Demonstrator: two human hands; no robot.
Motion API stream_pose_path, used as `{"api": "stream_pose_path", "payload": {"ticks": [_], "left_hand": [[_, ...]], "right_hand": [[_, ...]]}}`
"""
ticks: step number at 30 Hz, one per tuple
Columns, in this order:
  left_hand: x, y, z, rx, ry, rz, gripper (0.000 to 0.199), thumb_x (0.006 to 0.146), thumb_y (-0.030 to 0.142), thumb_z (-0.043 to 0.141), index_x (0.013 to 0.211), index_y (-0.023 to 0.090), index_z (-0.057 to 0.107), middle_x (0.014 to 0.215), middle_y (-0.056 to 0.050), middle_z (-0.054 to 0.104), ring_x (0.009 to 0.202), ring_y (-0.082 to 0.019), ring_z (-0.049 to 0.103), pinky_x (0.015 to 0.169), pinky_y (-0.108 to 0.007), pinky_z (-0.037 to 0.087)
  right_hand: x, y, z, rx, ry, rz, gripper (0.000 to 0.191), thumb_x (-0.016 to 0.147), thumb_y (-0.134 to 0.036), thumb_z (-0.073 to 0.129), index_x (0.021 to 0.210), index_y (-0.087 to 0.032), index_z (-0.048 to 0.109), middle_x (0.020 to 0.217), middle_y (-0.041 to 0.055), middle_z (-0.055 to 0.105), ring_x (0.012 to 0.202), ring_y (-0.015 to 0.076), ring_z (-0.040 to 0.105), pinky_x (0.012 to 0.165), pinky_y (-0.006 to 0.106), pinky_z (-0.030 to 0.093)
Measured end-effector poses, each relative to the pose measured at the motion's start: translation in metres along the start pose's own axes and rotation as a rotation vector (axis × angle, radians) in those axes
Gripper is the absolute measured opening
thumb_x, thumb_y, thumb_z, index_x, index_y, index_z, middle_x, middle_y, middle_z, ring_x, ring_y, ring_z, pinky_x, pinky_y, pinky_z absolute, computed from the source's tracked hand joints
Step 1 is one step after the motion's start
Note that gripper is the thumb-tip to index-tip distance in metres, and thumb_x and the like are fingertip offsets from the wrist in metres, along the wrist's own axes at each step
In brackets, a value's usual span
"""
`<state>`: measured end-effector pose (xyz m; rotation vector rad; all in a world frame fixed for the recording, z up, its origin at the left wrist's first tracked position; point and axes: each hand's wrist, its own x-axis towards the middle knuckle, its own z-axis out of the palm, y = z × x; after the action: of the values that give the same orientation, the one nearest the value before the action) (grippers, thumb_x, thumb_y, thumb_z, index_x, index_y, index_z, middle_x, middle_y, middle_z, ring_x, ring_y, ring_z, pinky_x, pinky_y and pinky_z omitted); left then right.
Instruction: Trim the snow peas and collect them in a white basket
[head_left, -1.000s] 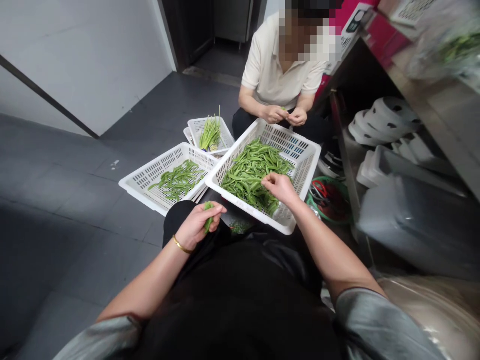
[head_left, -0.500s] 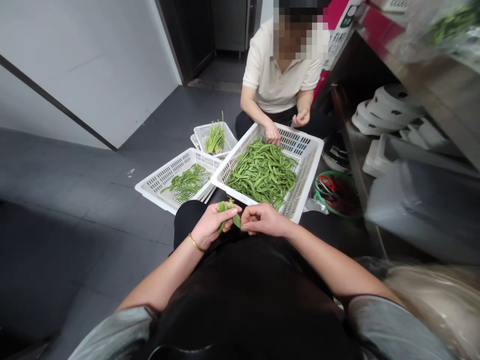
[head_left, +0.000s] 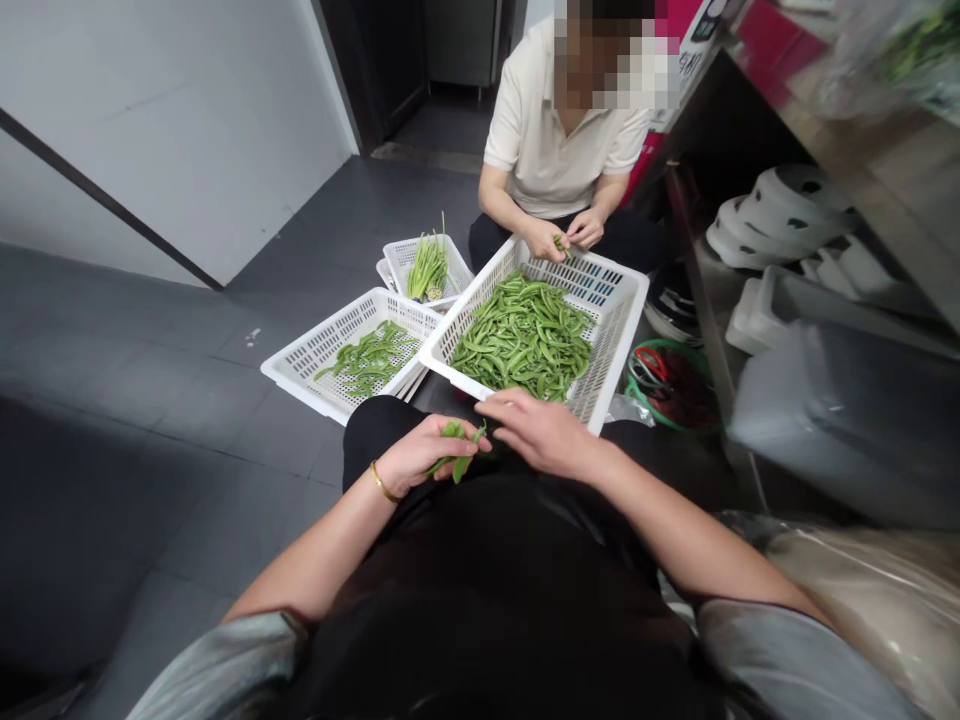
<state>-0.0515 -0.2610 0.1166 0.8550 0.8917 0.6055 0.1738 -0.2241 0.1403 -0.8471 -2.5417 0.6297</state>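
Observation:
Several green pea pods (head_left: 459,466) are in my left hand (head_left: 426,450), its fingers wrapped round them, above my lap. My right hand (head_left: 544,432) is open with its fingers stretched out, a little to the right of the pods and apart from them. Just beyond it, a large white basket (head_left: 621,340) holds a heap of green pods (head_left: 525,335). To its left, a second white basket (head_left: 300,372) has a smaller pile of pods (head_left: 371,358) in it.
Facing me, a person in a cream shirt (head_left: 544,130) holds pods over the large basket's far edge. A small basket (head_left: 397,252) bears long green stalks (head_left: 429,270). At the right are a green basket (head_left: 679,410), grey bins (head_left: 832,420) and a metal shelf (head_left: 709,300).
My right hand has come away from the pods and its fingers have opened. My left hand has shifted slightly left and down. The other person's hands have come together, one now with pods.

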Motion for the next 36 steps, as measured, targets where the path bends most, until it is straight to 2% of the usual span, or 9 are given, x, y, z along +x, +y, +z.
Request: {"api": "stream_pose_path", "payload": {"ticks": [5,10,14,17,19,24,28,32,36], "left_hand": [[0.0,-0.006,0.004,0.087,0.05,0.029,0.029,0.072,0.039,0.069,0.073,0.01,0.066,0.047,0.0,0.053,0.033,-0.005,0.039,0.033,-0.017,0.024],[0.004,-0.013,0.014,0.184,0.386,0.195,0.03,0.071,0.04,0.072,0.075,0.012,0.062,0.052,-0.001,0.059,0.038,-0.006,0.045,0.037,-0.017,0.034],[0.008,-0.005,-0.012,-0.017,0.576,0.311,0.023,0.07,0.033,0.071,0.076,0.012,0.063,0.052,0.0,0.058,0.036,-0.006,0.043,0.034,-0.016,0.031],[0.011,0.004,-0.041,-0.371,0.481,0.318,0.018,0.066,0.027,0.069,0.068,0.012,0.059,0.053,0.0,0.056,0.039,-0.007,0.044,0.032,-0.015,0.028],[0.013,0.005,-0.052,-0.508,0.353,0.278,0.014,0.063,0.023,0.066,0.066,0.013,0.058,0.056,-0.001,0.057,0.044,-0.009,0.049,0.034,-0.016,0.032],[0.017,-0.001,-0.04,-0.516,0.226,0.192,0.034,0.062,0.015,0.066,0.096,0.015,0.063,0.068,-0.004,0.065,0.054,-0.015,0.059,0.046,-0.025,0.047],[0.013,-0.003,-0.031,-0.493,0.14,0.216,0.015,0.069,0.017,0.068,0.082,0.014,0.062,0.057,0.001,0.054,0.048,-0.01,0.05,0.045,-0.023,0.044],[0.01,-0.005,-0.031,-0.411,0.153,0.145,0.01,0.073,0.018,0.069,0.074,0.013,0.06,0.052,0.004,0.047,0.043,-0.007,0.043,0.04,-0.02,0.037],[0.02,-0.01,-0.019,-0.365,0.194,0.071,0.023,0.072,0.028,0.072,0.086,0.01,0.065,0.057,0.001,0.054,0.043,-0.008,0.046,0.04,-0.021,0.037]], "right_hand": [[0.014,-0.021,0.03,-0.311,-0.135,-0.051,0.021,0.093,-0.021,0.044,0.082,-0.016,0.061,0.075,0.006,0.06,0.067,0.0154,0.056,0.058,0.024,0.036],[0.013,-0.013,0.046,-0.099,-0.061,0.245,0.022,0.096,-0.022,0.041,0.085,-0.016,0.06,0.079,0.0055,0.065,0.071,0.0153,0.059,0.063,0.024,0.037],[-0.003,0.006,0.028,0.078,-0.184,0.251,0.02,0.094,-0.024,0.047,0.085,-0.018,0.063,0.079,0.003,0.066,0.071,0.0135,0.059,0.065,0.023,0.038],[-0.005,0.031,0.006,0.166,-0.355,0.325,0.023,0.089,-0.037,0.055,0.099,-0.019,0.066,0.069,0.0,0.065,0.061,0.0128,0.059,0.06,0.021,0.038],[0.006,0.052,0.001,0.076,-0.341,0.47,0.03,0.091,-0.041,0.051,0.105,-0.018,0.065,0.072,0.0014,0.067,0.064,0.0141,0.061,0.062,0.022,0.04],[0.061,0.1,0.039,-0.321,-0.388,0.711,0.03,0.089,-0.035,0.052,0.098,-0.011,0.069,0.105,0.0179,0.067,0.1,0.0272,0.062,0.079,0.031,0.045],[0.085,0.119,0.061,-0.282,-0.417,0.741,0.023,0.082,-0.025,0.062,0.094,-0.008,0.07,0.106,0.0212,0.067,0.098,0.0278,0.063,0.078,0.03,0.047],[0.074,0.121,0.036,-0.22,-0.323,0.73,0.017,0.085,-0.025,0.058,0.09,-0.013,0.069,0.091,0.0113,0.071,0.087,0.0191,0.066,0.075,0.024,0.047],[0.046,0.079,0.012,0.281,0.057,0.594,0.019,0.086,-0.031,0.056,0.092,-0.015,0.064,0.076,0.0034,0.069,0.066,0.014,0.066,0.065,0.023,0.05]]}}
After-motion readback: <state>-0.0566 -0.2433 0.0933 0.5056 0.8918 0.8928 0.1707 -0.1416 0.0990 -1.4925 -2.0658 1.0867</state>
